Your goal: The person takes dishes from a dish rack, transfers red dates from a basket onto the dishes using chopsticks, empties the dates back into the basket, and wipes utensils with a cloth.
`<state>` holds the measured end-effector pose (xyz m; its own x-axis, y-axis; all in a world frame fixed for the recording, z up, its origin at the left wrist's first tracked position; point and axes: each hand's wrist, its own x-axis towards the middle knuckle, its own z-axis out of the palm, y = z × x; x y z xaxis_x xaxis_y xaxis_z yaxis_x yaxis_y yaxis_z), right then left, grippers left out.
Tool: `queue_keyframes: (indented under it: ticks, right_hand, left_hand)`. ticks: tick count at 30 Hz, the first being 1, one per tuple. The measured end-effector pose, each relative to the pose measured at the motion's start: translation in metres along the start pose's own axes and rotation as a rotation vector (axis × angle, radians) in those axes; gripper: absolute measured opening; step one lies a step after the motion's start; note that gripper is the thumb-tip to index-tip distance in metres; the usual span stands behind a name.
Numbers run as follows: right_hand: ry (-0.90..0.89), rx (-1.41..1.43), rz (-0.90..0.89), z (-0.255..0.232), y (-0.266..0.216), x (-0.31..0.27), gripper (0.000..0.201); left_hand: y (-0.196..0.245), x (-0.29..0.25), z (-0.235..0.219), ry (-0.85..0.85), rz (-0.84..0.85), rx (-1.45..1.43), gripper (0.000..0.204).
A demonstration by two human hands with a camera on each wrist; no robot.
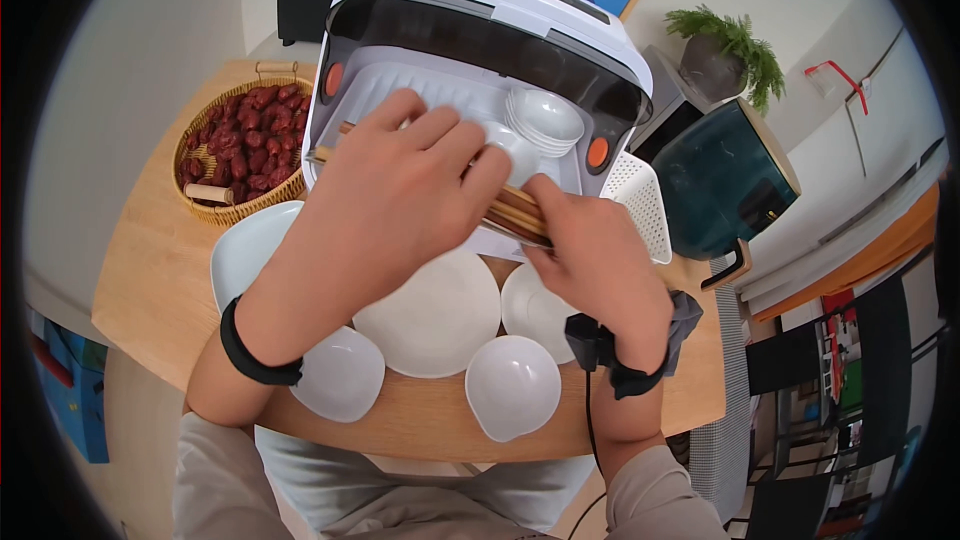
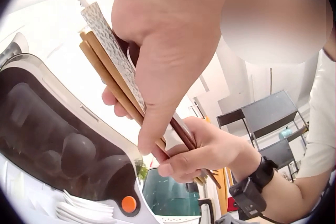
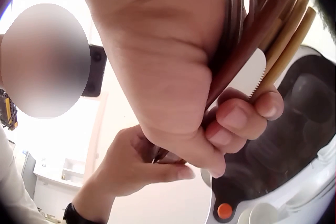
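Observation:
My left hand (image 1: 410,180) and right hand (image 1: 600,260) together grip a slanting bundle of cutlery (image 1: 515,212) in front of the open dish box (image 1: 470,25). In the left wrist view, a hammered silver handle (image 2: 107,37) and light wooden sticks (image 2: 105,71) stick out past the left hand. Dark forks (image 3: 240,3) and a knife with a serrated blade (image 3: 251,74) show in the right wrist view, the right fingers curled around them. The box's dark visor is raised; inside stands a stack of small white dishes (image 1: 545,120). My palms hide part of the bundle.
On the wooden table (image 1: 150,280) near me lie a large white plate (image 1: 430,315), a smaller plate (image 1: 535,305), a spouted bowl (image 1: 512,385), a squarish bowl (image 1: 340,375) and a pale dish (image 1: 250,250). A basket of dates (image 1: 245,145) stands left, a green air fryer (image 1: 725,180) right.

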<state>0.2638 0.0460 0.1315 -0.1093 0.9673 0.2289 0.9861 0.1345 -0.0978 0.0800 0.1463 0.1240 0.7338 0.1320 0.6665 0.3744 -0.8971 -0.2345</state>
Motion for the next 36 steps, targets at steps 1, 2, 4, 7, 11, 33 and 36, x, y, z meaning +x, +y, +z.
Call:
queue_keyframes:
  ticks: [1, 2, 4, 7, 11, 33, 36]
  right_hand:
    - [0.066, -0.002, -0.033, -0.006, 0.007, -0.006, 0.035]
    - [0.132, -0.004, -0.063, -0.012, 0.015, -0.012, 0.032]
    - [0.282, -0.003, 0.124, -0.031, 0.037, -0.027, 0.023]
    - [0.424, -0.073, 0.43, -0.054, 0.066, -0.047, 0.025]
    - [0.274, -0.191, 0.739, -0.059, 0.12, -0.071, 0.036]
    - [-0.32, -0.193, 0.914, 0.014, 0.175, -0.026, 0.046]
    - [-0.301, -0.18, 0.882, 0.011, 0.173, -0.025, 0.046]
  left_hand:
    - [0.003, 0.002, -0.006, 0.177, 0.018, -0.031, 0.055]
    - [0.003, 0.004, -0.017, 0.177, 0.025, -0.033, 0.055]
    - [0.0, 0.006, -0.04, 0.349, -0.008, -0.044, 0.063]
    - [-0.012, 0.003, -0.043, 0.575, -0.059, -0.236, 0.048]
    - [-0.02, 0.0, -0.056, 0.511, -0.015, -0.116, 0.03]
    - [-0.029, -0.005, -0.051, 0.382, -0.064, -0.279, 0.013]
    - [-0.029, -0.006, -0.051, 0.364, -0.066, -0.285, 0.012]
